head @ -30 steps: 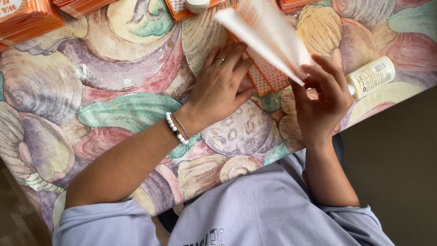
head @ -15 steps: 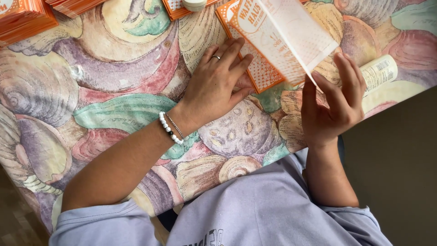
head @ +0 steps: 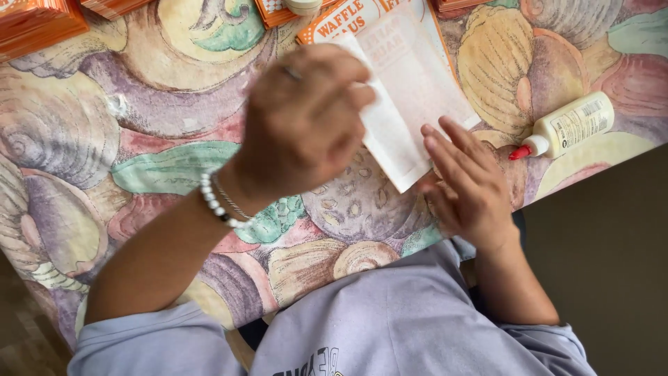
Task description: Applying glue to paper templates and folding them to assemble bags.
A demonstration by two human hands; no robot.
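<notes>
the right hand [head: 470, 184] lies flat and released on the shell-patterned counter [head: 104, 139], touching the white paper [head: 410, 104]. the left hand [head: 299, 125], blurred, pinches the paper's left edge. a white glue bottle [head: 567, 125] lies right; orange boxes [head: 38, 24] stand beyond.

Person wears a light lavender-grey short-sleeved shirt [head: 390, 327] filling the lower middle of the frame, dark lettering at its bottom edge. Left wrist: white bead bracelet [head: 217, 203] plus a thin chain. Left hand [head: 303, 125] shows a ring; right hand [head: 470, 184] bare.
</notes>
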